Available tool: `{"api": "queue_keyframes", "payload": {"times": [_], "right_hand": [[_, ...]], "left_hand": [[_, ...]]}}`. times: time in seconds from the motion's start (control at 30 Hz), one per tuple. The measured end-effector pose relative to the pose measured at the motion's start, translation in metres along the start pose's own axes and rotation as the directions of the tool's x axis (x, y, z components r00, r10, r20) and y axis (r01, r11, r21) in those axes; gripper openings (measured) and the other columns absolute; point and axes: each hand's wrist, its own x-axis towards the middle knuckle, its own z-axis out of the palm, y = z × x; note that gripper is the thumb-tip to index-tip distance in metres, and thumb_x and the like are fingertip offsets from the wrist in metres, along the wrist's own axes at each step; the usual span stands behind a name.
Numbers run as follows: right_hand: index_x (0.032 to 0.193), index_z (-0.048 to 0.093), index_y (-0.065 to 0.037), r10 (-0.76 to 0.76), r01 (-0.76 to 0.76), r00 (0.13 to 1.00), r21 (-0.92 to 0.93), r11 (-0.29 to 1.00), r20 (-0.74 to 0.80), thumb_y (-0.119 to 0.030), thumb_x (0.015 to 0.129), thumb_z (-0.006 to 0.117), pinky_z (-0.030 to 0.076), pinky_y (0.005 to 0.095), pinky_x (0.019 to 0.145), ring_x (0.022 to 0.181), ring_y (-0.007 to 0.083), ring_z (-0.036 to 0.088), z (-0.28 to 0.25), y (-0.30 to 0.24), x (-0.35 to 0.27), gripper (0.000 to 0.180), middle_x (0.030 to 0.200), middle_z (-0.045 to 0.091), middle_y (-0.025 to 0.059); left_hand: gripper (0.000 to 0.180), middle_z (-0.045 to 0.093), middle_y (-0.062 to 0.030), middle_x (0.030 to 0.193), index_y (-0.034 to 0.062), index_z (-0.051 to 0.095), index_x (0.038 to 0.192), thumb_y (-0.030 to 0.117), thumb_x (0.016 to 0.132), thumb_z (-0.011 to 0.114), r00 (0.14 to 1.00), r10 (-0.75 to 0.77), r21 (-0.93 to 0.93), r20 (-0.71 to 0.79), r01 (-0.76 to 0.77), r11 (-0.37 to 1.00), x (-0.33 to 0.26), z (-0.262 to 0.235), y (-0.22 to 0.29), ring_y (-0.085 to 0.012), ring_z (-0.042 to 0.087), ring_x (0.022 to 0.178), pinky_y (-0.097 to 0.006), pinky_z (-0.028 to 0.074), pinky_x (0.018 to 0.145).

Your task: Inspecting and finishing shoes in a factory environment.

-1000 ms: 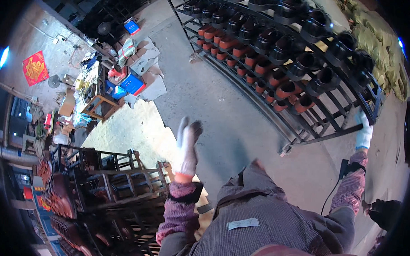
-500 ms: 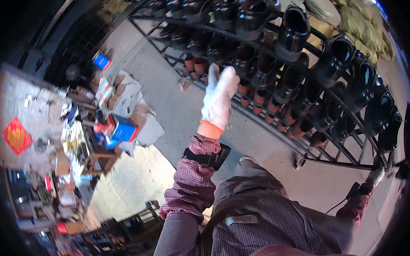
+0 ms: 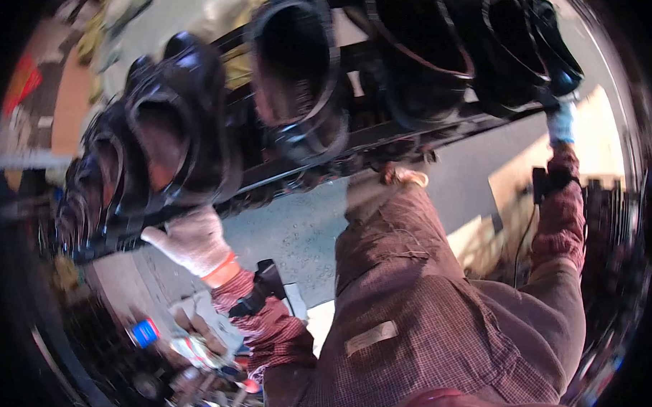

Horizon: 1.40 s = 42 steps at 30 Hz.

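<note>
Dark shoe rack (image 3: 378,136) across the upper frame, in front of the body; long axis runs left-right, right end higher. Black shoes (image 3: 291,130) on top, left ones toe-away from person. Left hand (image 3: 194,240), gloved, angled up-left at the rail, thumb spread, fingertips hidden; can't tell grip. Right hand (image 3: 561,124), gloved, arm extended, at right end; grip unclear.

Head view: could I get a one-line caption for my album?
Gloved left hand and gloved right hand set apart along the edge of a dark rack bearing black shoes.
</note>
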Motion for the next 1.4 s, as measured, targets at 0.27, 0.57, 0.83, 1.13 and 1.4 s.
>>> {"api": "queue_keyframes", "payload": {"times": [0.27, 0.57, 0.83, 1.13, 1.4], "right_hand": [[0.115, 0.067, -0.005, -0.114, 0.107, 0.961, -0.043, 0.993, -0.253, 0.001, 0.083, 0.062, 0.052, 0.0458, 0.088, 0.104, 0.0407, 0.064, -0.057, -0.059, -0.101, 0.034, 0.113, 0.068, 0.0200], [0.122, 0.059, 0.001, 0.484, -0.371, 0.873, 0.732, 0.571, 0.065, -0.002, 0.088, 0.063, 0.053, 0.0393, 0.088, 0.103, 0.0336, 0.065, -0.095, -0.130, -0.155, 0.035, 0.111, 0.067, 0.0183], [0.123, 0.061, 0.003, 0.299, -0.291, 0.931, 0.922, 0.257, 0.210, -0.010, 0.097, 0.058, 0.051, 0.0335, 0.099, 0.108, 0.0239, 0.068, -0.076, -0.138, -0.217, 0.029, 0.114, 0.070, 0.0144], [0.113, 0.062, 0.005, 0.356, -0.554, 0.806, 0.813, 0.177, 0.472, -0.002, 0.088, 0.064, 0.056, 0.0339, 0.093, 0.102, 0.0250, 0.071, -0.111, -0.160, -0.243, 0.026, 0.104, 0.072, 0.0159], [0.115, 0.060, 0.005, 0.217, -0.655, 0.750, 0.747, 0.116, 0.625, -0.010, 0.080, 0.080, 0.057, 0.0341, 0.092, 0.101, 0.0220, 0.071, -0.158, -0.179, -0.267, 0.043, 0.106, 0.071, 0.0144]], "left_hand": [[0.085, 0.048, -0.0151, 0.147, 0.0054, 0.041, 0.142, 0.025, 0.071, 0.084, 0.965, 0.263, 0.398, -0.003, -0.240, 0.886, 0.040, 0.010, -0.022, -0.0315, 0.053, 0.130, -0.051, 0.043, 0.110], [0.071, 0.057, -0.0149, 0.140, 0.0012, 0.044, 0.140, 0.013, 0.079, 0.078, 0.996, 0.064, 0.523, 0.065, -0.088, 0.848, 0.100, -0.069, 0.042, -0.0297, 0.057, 0.124, -0.049, 0.040, 0.113], [0.087, 0.062, -0.0116, 0.131, 0.0035, 0.050, 0.130, 0.018, 0.056, 0.093, 0.857, 0.173, 0.630, 0.484, -0.205, -0.749, 0.137, -0.129, 0.071, -0.0284, 0.057, 0.123, -0.039, 0.038, 0.112], [0.069, 0.063, -0.0168, 0.132, -0.0059, 0.049, 0.130, 0.016, 0.074, 0.083, 0.830, -0.011, 0.278, 0.557, -0.200, -0.939, 0.105, -0.108, 0.089, -0.0287, 0.061, 0.118, -0.045, 0.043, 0.106], [0.031, 0.062, -0.0166, 0.132, -0.0007, 0.052, 0.123, 0.015, 0.096, 0.055, 0.961, 0.055, 0.941, 0.270, -0.276, 0.197, 0.004, -0.090, 0.012, -0.0261, 0.060, 0.117, -0.037, 0.042, 0.107]]}}
